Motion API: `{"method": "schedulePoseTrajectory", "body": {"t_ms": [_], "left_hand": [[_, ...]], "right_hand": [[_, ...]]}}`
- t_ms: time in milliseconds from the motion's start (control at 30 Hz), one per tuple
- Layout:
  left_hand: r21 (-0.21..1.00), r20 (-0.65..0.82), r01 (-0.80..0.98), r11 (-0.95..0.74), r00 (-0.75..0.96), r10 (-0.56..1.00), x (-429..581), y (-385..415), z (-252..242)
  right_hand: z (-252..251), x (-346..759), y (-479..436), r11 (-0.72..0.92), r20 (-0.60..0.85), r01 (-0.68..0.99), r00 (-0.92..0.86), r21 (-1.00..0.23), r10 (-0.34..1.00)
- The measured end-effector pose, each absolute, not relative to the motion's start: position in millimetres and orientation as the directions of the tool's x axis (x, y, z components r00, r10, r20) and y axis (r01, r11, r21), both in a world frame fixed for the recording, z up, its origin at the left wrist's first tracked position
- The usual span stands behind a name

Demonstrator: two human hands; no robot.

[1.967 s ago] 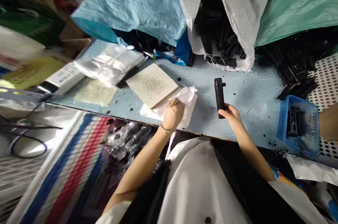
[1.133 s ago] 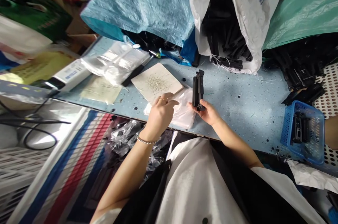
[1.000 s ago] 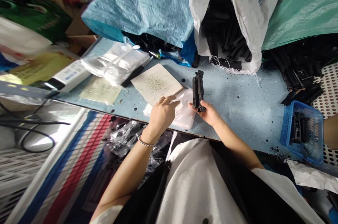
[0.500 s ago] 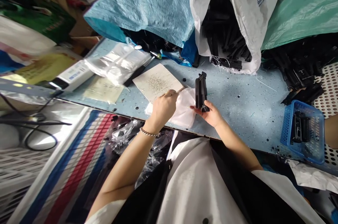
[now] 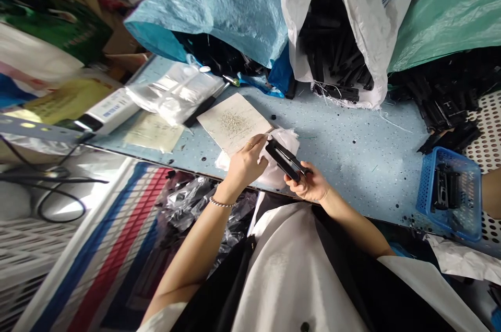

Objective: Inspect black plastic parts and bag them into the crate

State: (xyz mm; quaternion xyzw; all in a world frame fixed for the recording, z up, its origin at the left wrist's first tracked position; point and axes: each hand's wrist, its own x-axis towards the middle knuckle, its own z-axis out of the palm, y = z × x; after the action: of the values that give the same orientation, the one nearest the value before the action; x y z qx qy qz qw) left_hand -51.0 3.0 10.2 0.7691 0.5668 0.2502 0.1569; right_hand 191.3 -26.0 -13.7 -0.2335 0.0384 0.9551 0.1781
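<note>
My right hand (image 5: 311, 184) grips one end of a long black slotted part (image 5: 282, 158), made of parallel bars. The part tilts, its far end pointing up and left. Close to that far end is my left hand (image 5: 246, 162), its fingers bent together; whatever they may pinch is too small to make out. A crumpled whitish plastic sheet (image 5: 288, 139) lies under the black part. Just beyond my left hand, a pale square board (image 5: 219, 115) carries a scatter of tiny metallic bits (image 5: 235, 123).
Sacks of black parts line the back: blue (image 5: 219, 3), white (image 5: 364, 19) and green (image 5: 450, 13). At right, a blue basket (image 5: 425, 186) holds black parts, and another person's arm (image 5: 491, 193) shows beside it. Clear plastic bags (image 5: 172, 94) lie at left.
The black part has swung from nearly upright to leaning left, and my right hand has come lower. My left hand has shifted slightly, with the part's far end now beside its fingers.
</note>
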Motion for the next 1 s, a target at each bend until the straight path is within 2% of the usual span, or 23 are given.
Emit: {"method": "schedulePoseTrajectory", "body": {"t_ms": [167, 300, 500, 633, 733, 800, 900, 1000], "left_hand": [[0.59, 0.33, 0.761, -0.27, 0.077, 0.941, -52, 13, 2], [0.612, 0.365, 0.677, -0.409, 0.218, 0.905, -40, -1, 7], [0.637, 0.451, 0.383, -0.668, 0.518, 0.727, -13, -47, 31], [0.614, 0.416, 0.345, -0.71, 0.623, 0.663, 1, -54, 28], [0.579, 0.394, 0.39, -0.716, 0.635, 0.664, 4, -52, 37], [0.591, 0.409, 0.409, -0.696, 0.592, 0.695, -10, -56, 56], [0.672, 0.296, 0.49, -0.555, 0.509, 0.808, -61, -78, 85], [0.731, -0.041, 0.633, -0.256, 0.416, 0.909, -122, -109, 79]], "right_hand": [[-15, 193, -21, -0.944, -0.478, -0.324, -0.82, -0.067, 0.315], [-15, 191, -22, -0.936, -0.468, -0.334, -0.814, -0.107, 0.344], [-18, 186, -30, -0.782, -0.596, -0.415, -0.507, -0.464, 0.623], [-12, 185, -41, -0.622, -0.53, -0.277, -0.342, -0.733, 0.776], [6, 186, -49, -0.542, -0.454, -0.182, -0.369, -0.821, 0.811], [23, 191, -52, -0.499, -0.38, -0.138, -0.488, -0.856, 0.786], [37, 203, -51, -0.465, -0.323, -0.044, -0.661, -0.884, 0.677], [29, 218, -40, -0.387, -0.343, 0.059, -0.598, -0.92, 0.724]]}}
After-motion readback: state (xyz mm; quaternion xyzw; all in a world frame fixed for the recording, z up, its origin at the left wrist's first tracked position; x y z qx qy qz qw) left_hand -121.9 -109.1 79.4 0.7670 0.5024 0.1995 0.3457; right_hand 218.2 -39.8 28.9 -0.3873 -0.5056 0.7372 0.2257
